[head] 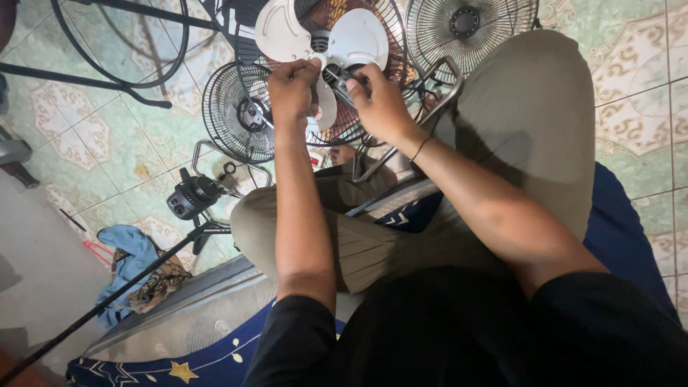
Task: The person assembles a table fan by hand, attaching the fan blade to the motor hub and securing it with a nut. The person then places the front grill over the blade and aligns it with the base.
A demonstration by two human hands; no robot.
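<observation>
Both hands at the hub of a white three-blade fan blade (322,39) seated in a wire fan guard (373,86) over the lap, left hand (292,89) pinching the hub, right hand (380,107) closed on a small dark part; blade likely light, stiff plastic, best held at hub.

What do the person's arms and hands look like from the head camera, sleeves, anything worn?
Both forearms are bare. Short black sleeves end near the elbows, part of a black top. The right hand has a thin dark band around its wrist. The left hand wears nothing visible: no gloves, rings or watch can be made out on either hand.
</observation>
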